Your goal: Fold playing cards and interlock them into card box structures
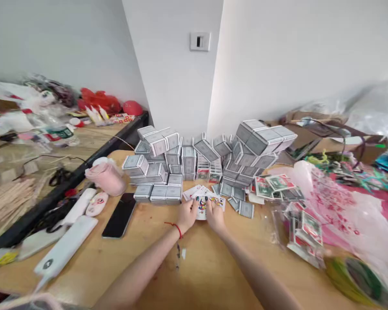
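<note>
Between my two hands a face-up playing card (pixel 201 211) with a coloured figure is held low over the table; whether more cards lie beneath it I cannot tell. My left hand (pixel 186 214), below a red string bracelet (pixel 180 230), grips its left edge with the thumb on top. On the opposite edge my right hand (pixel 215 214) pinches it the same way. Several loose face-up cards (pixel 194 190) are spread on the table just beyond my fingers. Behind them rise stacks of grey-backed card decks (pixel 166 191), with more loose grey-backed cards (pixel 246 209) to the right.
A black phone (pixel 119 216), a white power bank (pixel 66 245) and a pink roll (pixel 108 177) lie at the left. At the right are red-and-green card boxes (pixel 311 227), pink plastic (pixel 329 202) and a tape roll (pixel 358 280). A wall (pixel 171 64) stands behind the stacks.
</note>
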The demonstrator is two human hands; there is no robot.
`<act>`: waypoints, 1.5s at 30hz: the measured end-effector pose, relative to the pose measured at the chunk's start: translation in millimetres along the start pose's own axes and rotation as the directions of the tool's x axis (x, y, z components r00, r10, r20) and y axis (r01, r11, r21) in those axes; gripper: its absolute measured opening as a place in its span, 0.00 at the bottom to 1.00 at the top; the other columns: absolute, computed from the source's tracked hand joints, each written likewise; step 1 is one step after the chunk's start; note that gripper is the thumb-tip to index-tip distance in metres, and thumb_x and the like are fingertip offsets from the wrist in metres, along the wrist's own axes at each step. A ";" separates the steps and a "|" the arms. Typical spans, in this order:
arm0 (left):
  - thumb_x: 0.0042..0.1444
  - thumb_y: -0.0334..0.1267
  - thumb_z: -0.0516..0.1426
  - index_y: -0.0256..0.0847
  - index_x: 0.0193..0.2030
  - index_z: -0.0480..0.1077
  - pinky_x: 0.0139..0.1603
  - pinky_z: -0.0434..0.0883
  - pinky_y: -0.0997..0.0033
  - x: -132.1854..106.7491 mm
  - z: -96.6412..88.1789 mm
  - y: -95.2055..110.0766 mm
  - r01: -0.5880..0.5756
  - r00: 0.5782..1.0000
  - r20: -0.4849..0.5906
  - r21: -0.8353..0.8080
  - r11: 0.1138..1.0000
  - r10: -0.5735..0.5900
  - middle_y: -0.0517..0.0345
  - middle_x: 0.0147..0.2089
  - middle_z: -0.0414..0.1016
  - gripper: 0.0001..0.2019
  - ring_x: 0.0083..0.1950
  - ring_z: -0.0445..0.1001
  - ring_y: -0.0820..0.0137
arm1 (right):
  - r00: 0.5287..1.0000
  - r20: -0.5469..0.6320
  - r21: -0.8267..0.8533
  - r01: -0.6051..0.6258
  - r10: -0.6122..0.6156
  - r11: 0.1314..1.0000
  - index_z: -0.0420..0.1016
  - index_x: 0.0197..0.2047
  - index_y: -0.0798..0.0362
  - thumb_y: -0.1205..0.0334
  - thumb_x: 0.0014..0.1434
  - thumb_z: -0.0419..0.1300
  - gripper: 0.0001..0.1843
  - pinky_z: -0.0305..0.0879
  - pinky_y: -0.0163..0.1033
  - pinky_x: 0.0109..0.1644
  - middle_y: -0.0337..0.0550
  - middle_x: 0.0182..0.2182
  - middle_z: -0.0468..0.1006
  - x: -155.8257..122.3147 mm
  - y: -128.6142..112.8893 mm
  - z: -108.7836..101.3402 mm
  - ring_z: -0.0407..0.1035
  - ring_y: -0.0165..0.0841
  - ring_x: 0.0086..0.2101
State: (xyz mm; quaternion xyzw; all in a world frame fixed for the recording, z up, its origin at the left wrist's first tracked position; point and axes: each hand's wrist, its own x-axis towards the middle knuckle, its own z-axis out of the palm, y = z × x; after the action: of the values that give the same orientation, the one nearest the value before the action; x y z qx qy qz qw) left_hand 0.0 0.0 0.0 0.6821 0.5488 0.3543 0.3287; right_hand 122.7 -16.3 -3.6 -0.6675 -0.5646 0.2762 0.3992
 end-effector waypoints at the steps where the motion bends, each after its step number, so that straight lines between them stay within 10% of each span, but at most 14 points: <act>1: 0.56 0.41 0.46 0.39 0.32 0.66 0.30 0.62 0.72 2.8 -1.5 3.1 -0.032 0.999 -0.017 -0.015 0.999 0.032 0.58 0.25 0.68 0.12 0.27 0.67 0.71 | 1.000 -0.007 -0.004 0.002 -0.002 1.000 0.55 0.15 0.51 0.45 0.58 0.36 0.27 0.49 0.36 0.22 0.40 0.13 0.63 0.0 1.1 -2.6 0.57 0.31 0.17; 9: 0.55 0.35 0.46 0.38 0.39 0.64 0.40 0.64 0.67 7.9 12.0 14.1 -0.035 0.984 -0.178 -0.185 0.982 0.002 0.52 0.37 0.70 0.09 0.38 0.68 0.68 | 0.995 -0.080 0.046 0.058 -0.054 0.997 0.50 0.13 0.50 0.47 0.58 0.38 0.26 0.44 0.35 0.21 0.36 0.10 0.57 0.7 -1.4 -7.5 0.52 0.28 0.14; 14: 0.55 0.39 0.45 0.38 0.34 0.64 0.38 0.64 0.68 5.1 20.2 2.3 0.049 0.997 -0.048 -0.325 0.945 -0.068 0.55 0.33 0.69 0.09 0.35 0.68 0.69 | 0.996 -0.074 0.147 0.062 -0.052 0.987 0.48 0.14 0.50 0.47 0.57 0.40 0.25 0.43 0.35 0.20 0.35 0.10 0.55 -0.5 2.5 -0.8 0.49 0.27 0.14; 45: 0.55 0.40 0.45 0.39 0.29 0.63 0.31 0.62 0.72 32.6 19.5 -0.5 -0.036 0.939 -0.344 -0.161 0.986 -0.022 0.58 0.25 0.67 0.10 0.28 0.66 0.70 | 0.989 -0.054 -0.004 0.134 -0.134 0.991 0.55 0.15 0.51 0.46 0.58 0.37 0.27 0.50 0.35 0.21 0.38 0.12 0.62 38.6 1.6 10.1 0.57 0.30 0.16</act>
State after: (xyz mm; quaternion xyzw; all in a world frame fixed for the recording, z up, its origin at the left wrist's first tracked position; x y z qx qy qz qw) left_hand 21.0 30.9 -6.8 0.5821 0.5643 0.5133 0.2816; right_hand 123.4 23.5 -7.1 -0.6354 -0.5973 0.2303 0.4318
